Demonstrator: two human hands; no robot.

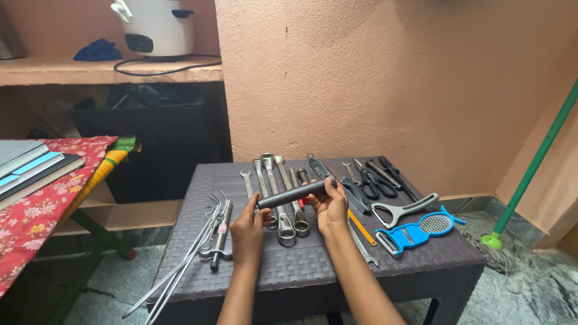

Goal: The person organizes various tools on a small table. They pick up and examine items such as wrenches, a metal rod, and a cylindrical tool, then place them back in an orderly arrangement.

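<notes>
From the head camera, a low dark-brown table with a woven, rattan-like plastic top [301, 265] stands against a rough salmon-pink plastered wall [391, 78], on a mottled grey stone floor [542, 289]. To the left, a concrete shelf [108, 71] carries a white appliance [158, 25] with a black cord and a crumpled blue cloth [96, 50]; a dark bin [156, 138] sits beneath it. A red floral tablecloth [36, 204] covers another table at the left edge, with flat grey books on it. A green mop handle [536, 162] leans at the right.

Above the middle of the woven top, both hands hold a dark grey, smooth cylindrical metal bar [298, 193], tilted slightly up to the right. The left hand [248, 225] pinches its lower left end between thumb and fingers; the right hand [330, 206] wraps closed around its right end.

Beneath the bar lie a row of shiny steel spanners [283, 204]. Thin bent steel rods [192, 253] rest at the left. To the right lie black-handled scissors [372, 180], a grey Y-shaped peeler [402, 209], a blue plastic grater with a perforated round metal face [418, 230] and a slim orange-handled tool [362, 227].
</notes>
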